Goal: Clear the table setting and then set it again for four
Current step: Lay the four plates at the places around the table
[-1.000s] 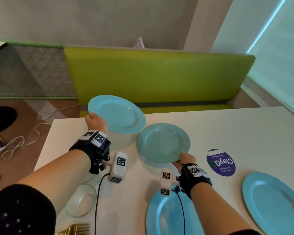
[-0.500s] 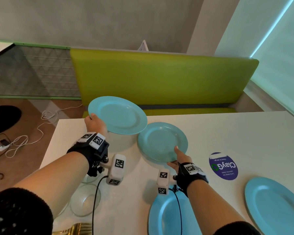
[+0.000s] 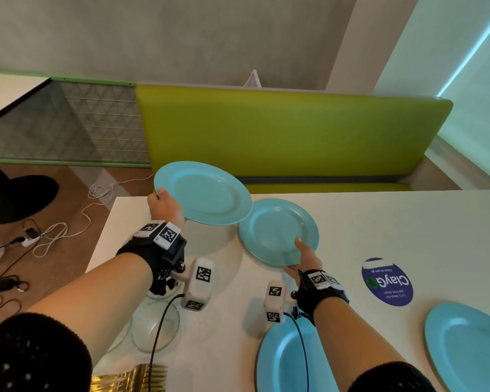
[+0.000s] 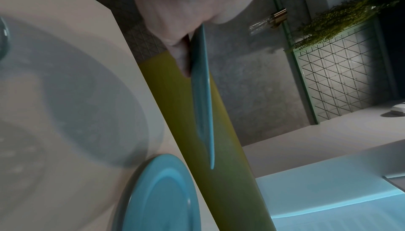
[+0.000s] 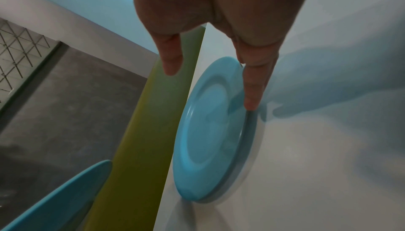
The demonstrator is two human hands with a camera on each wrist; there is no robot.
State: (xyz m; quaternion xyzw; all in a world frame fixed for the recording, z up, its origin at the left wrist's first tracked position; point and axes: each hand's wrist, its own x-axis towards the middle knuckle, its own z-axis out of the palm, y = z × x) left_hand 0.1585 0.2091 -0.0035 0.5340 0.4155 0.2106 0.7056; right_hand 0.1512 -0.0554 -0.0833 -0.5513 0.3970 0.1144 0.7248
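My left hand point(image 3: 164, 202) grips the near rim of a light blue plate point(image 3: 207, 193) and holds it in the air over the far left corner of the white table point(image 3: 393, 222). In the left wrist view this plate point(image 4: 202, 96) shows edge-on, pinched between thumb and fingers. A second blue plate point(image 3: 275, 227) lies on the table just right of it. My right hand point(image 3: 304, 256) is at its near rim. In the right wrist view straight fingers point(image 5: 254, 86) touch the edge of the plate point(image 5: 210, 131), and the thumb point(image 5: 172, 60) stands clear above it.
Two more blue plates point(image 3: 283, 360) point(image 3: 470, 346) lie along the near edge. Clear glass bowls point(image 3: 156, 326) and gold forks point(image 3: 130, 377) sit at the near left. A purple sticker point(image 3: 386, 281) is on the tabletop. A green bench point(image 3: 280, 131) runs behind, and cables point(image 3: 54, 230) lie on the floor at left.
The right hand has set its plate down on the table and lifted its thumb off the rim. The left hand still holds its plate aloft in about the same place.
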